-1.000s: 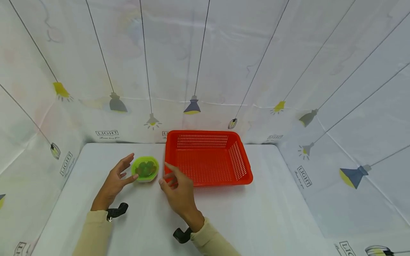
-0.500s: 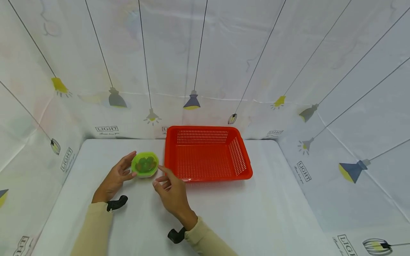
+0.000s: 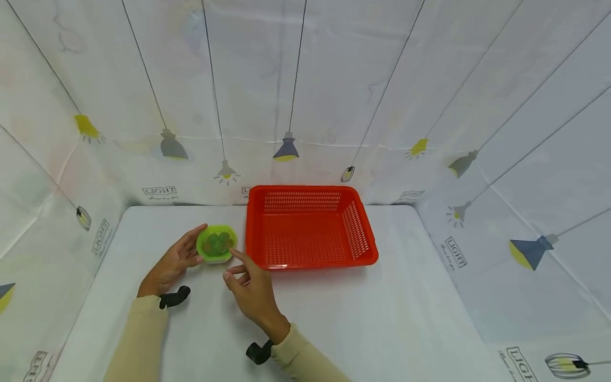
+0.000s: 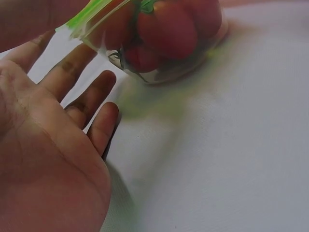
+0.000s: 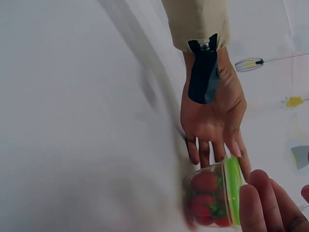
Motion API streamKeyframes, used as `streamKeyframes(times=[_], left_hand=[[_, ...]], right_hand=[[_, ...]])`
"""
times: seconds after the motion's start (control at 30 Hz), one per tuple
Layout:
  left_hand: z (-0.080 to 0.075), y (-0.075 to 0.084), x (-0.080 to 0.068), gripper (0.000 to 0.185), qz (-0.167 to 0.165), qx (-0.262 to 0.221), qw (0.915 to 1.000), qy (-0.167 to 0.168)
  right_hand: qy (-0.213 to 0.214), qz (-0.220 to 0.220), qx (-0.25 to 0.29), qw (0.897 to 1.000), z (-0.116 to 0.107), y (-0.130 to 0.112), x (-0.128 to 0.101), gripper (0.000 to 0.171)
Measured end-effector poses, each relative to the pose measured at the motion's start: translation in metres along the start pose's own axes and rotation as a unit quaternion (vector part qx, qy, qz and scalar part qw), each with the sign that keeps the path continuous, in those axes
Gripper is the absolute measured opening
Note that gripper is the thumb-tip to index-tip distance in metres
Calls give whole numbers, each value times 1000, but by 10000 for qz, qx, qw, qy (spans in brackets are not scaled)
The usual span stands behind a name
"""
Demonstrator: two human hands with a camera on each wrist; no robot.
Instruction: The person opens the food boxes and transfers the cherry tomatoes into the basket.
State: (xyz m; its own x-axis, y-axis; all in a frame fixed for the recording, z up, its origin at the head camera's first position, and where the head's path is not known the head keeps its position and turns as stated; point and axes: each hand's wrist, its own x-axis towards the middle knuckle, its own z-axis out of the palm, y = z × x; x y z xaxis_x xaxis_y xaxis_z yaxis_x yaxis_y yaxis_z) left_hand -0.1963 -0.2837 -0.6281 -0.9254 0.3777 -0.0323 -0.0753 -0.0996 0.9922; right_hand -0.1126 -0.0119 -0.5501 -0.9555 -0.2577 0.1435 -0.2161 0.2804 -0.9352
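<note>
A: Sleeves first, nearest the camera: two beige sleeves come up from the bottom edge, each with a black wrist mount, one (image 3: pixel 174 297) on the left arm and one on the right, all well short of the green-lidded tub (image 3: pixel 217 243).

B: And the tub itself?

A: It stands on the white table (image 3: pixel 382 318), just left of the red basket (image 3: pixel 309 227), close to it but not clearly touching. It is clear-walled, with red strawberries (image 5: pixel 205 198) showing through the side.

B: What are the hands doing at the tub?

A: The left hand (image 3: pixel 174 261) lies at the tub's left side, palm toward it, fingers straight and slightly spread. The left wrist view shows the fingers (image 4: pixel 91 94) reaching under the lid edge toward the clear wall, thumb up by the lid. Whether they actually touch the wall I cannot tell.

B: The right one?

A: The right hand (image 3: pixel 250 289) sits on the near right of the tub, fingers apart and loosely bent, forefinger stretched out with its tip at the lid rim. It grips nothing.

B: Anything in the way?

A: Only the basket wall just right of the tub; the basket's mesh floor is bare.

B: Beyond the tub?

A: A white backdrop (image 3: pixel 305 106) printed with hanging lamps rises behind the table's far edge and wraps both sides.
</note>
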Motion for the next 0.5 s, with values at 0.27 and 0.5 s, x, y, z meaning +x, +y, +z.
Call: streamKeyframes(times=[0.27,0.5], left_hand=[[3,4,6,85,5,-120,9995,-300],[1,4,6,85,-28,-293,9982,-513]], right_hand=[[-179,194,372,9990,6,10,3,55],[-280,428,464,9976,10,17,5,60]])
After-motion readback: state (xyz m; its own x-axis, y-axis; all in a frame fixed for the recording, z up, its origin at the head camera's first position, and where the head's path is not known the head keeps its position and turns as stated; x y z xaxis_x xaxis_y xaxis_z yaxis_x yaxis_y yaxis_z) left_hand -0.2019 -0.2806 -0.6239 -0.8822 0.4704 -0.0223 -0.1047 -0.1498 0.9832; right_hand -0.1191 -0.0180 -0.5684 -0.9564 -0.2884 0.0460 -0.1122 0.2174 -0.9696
